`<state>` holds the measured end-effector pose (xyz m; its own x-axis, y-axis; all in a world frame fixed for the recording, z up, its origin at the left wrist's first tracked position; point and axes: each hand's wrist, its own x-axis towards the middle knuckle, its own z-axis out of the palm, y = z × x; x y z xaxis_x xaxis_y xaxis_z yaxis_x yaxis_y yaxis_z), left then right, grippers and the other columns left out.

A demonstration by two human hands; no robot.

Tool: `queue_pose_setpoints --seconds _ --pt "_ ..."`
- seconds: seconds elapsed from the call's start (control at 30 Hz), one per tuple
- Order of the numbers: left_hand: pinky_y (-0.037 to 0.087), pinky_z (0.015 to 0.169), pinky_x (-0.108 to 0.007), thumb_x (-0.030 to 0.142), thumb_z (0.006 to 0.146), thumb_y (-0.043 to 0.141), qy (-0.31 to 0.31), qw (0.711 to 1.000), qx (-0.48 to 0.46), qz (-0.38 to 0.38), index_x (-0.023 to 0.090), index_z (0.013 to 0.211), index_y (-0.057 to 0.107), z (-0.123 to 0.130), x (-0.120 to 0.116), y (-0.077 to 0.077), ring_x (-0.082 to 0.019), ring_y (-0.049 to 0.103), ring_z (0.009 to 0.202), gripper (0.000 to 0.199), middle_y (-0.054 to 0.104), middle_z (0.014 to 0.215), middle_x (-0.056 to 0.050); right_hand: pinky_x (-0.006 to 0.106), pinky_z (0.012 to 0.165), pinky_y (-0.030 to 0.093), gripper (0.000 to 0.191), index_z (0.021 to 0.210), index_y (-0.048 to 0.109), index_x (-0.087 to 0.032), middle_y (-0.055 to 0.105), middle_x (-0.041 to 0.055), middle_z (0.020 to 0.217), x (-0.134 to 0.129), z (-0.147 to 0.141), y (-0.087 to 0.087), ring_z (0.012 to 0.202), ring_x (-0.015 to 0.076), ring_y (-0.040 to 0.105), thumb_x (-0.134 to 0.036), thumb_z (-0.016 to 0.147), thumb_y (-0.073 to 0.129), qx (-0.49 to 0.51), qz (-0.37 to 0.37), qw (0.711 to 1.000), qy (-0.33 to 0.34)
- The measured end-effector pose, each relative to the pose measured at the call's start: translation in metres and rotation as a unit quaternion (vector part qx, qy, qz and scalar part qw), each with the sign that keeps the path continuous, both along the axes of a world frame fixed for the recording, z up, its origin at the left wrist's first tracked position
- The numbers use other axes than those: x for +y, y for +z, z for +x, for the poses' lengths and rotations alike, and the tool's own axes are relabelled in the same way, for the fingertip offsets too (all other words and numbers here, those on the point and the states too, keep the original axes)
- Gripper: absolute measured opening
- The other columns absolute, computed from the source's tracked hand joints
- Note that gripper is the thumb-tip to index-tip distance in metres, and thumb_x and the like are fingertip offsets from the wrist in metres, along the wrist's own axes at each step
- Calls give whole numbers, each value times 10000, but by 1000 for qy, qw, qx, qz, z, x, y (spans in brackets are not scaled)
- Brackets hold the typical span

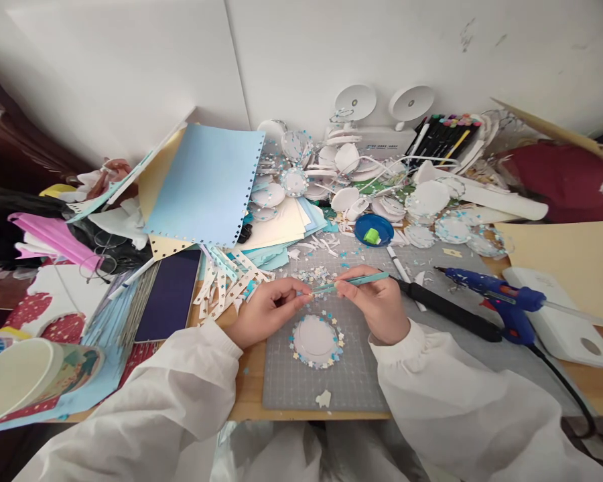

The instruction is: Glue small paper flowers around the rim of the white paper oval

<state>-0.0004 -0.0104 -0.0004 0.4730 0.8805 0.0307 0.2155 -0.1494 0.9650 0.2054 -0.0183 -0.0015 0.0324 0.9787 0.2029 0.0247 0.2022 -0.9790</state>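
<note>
My right hand (379, 304) is closed around slim teal tweezers (325, 288), whose tips point left. Thumb and forefinger of my left hand (269, 311) pinch together at those tips; whatever small piece is between them is too tiny to make out. Just below both hands, a white disc (315, 338) lies on the grey cutting mat (286, 388), ringed with small blue, white and cream paper stars. Behind my fingers is a loose heap of little paper stars (319, 276), partly covered by the hands.
A blue glue gun (497, 289) and a black-handled tool (447, 311) lie at right. A blue lid (374, 229) holds something green. Star-decorated discs (295, 182) crowd the back. Blue paper (208, 184), punched strips (226, 278), a phone (168, 294) and a paper cup (35, 378) are at left.
</note>
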Motion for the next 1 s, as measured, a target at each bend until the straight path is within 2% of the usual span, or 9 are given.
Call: queue_pose_setpoints --seconds 0.23,0.47,0.8,1.0 --pt "219 460 -198 410 872 571 12 1000 -2 -4 119 938 651 1 0 1 -72 299 502 309 375 555 55 262 547 478 92 735 683 -215 652 0 704 0 0 -2 567 115 575 -293 731 732 19 -4 1000 -5" --pt "258 485 -206 417 881 554 25 1000 -3 2 128 930 644 0 1 0 -90 356 554 306 457 636 16 245 513 461 100 708 675 -205 641 1 672 0 -2 2 534 103 548 -284 724 734 24 -11 1000 -6" --pt "222 456 -196 395 880 562 11 1000 -25 -12 114 925 618 1 0 2 -71 292 498 289 341 560 60 237 512 449 83 718 675 -197 639 10 695 -1 -3 6 542 98 540 -264 728 722 -3 5 1000 -15" --pt "226 460 -200 386 881 567 3 1000 -17 -9 118 907 613 1 0 2 -71 297 492 273 346 540 65 248 516 456 112 727 673 -194 652 21 724 -2 -3 6 547 104 544 -293 728 725 -21 3 1000 -19"
